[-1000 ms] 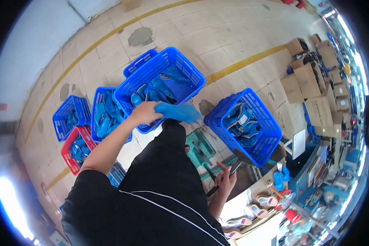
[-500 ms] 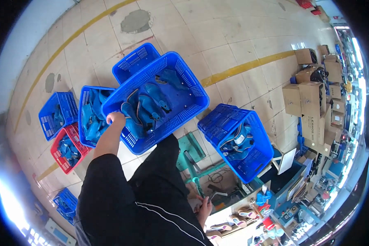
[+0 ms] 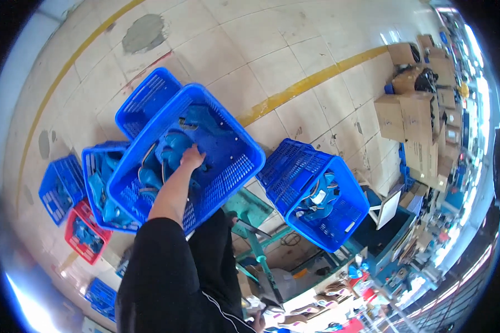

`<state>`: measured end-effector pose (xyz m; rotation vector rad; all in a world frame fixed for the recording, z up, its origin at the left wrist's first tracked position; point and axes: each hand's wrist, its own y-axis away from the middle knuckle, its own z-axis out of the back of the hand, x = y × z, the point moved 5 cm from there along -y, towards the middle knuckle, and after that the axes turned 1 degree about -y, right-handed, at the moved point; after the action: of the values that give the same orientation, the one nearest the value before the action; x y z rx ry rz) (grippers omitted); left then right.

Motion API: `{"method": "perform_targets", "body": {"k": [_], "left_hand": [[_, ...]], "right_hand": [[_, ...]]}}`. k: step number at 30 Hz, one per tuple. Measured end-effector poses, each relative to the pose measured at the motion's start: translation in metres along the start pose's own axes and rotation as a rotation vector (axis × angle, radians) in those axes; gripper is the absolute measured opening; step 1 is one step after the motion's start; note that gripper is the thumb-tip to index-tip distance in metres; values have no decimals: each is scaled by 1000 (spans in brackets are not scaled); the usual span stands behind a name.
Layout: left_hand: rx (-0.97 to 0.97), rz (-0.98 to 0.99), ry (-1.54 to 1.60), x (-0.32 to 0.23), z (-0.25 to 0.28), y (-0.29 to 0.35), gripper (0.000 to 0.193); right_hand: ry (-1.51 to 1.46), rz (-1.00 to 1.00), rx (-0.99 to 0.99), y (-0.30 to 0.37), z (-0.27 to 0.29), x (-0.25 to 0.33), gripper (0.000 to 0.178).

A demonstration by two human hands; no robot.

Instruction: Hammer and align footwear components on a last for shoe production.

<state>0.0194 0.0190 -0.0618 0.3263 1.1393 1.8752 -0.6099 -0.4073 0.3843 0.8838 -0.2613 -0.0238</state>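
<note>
A large blue plastic basket (image 3: 244,130) stands before me, with several blue shoe uppers (image 3: 150,176) in its lower left half. My left arm reaches over its near rim. My left hand (image 3: 191,158) is down among the uppers, its fingers closed at the edge of one; the fingertips are partly hidden. At the bottom of the view, my right hand (image 3: 258,321) is low beside my black trousers, partly cut off by the edge. It is closed around something dark that I cannot make out.
Another blue basket (image 3: 147,105) sits behind the large one. Blue baskets and a red basket (image 3: 69,238) with blue pieces stand at left. At right is a stacked blue basket (image 3: 353,213) with uppers. A green metal stand (image 3: 255,244), a bench with soles (image 3: 294,321) and cardboard boxes (image 3: 391,116) are around.
My left hand has gone from the large basket's left rim to the uppers in its middle. My right hand has dropped toward the bottom edge. The whole view has shifted a little.
</note>
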Motion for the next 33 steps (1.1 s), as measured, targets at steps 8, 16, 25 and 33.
{"method": "perform_targets", "body": {"k": [8,16,25,33], "left_hand": [[126,213,1083,-90,-75,-113,74],[71,275,1580,-80,-76,-159,49],[520,255,2069,-46,-58,-12,41],[802,54,1382,12,50,199,80]], "right_hand": [[-41,5,-146,90,-26,36,17],[-119,-138,-92,77,-40,31,21],[44,-183,-120,95,-25,7,32],[-148,-18,-164,61,-14,-14,36]]}}
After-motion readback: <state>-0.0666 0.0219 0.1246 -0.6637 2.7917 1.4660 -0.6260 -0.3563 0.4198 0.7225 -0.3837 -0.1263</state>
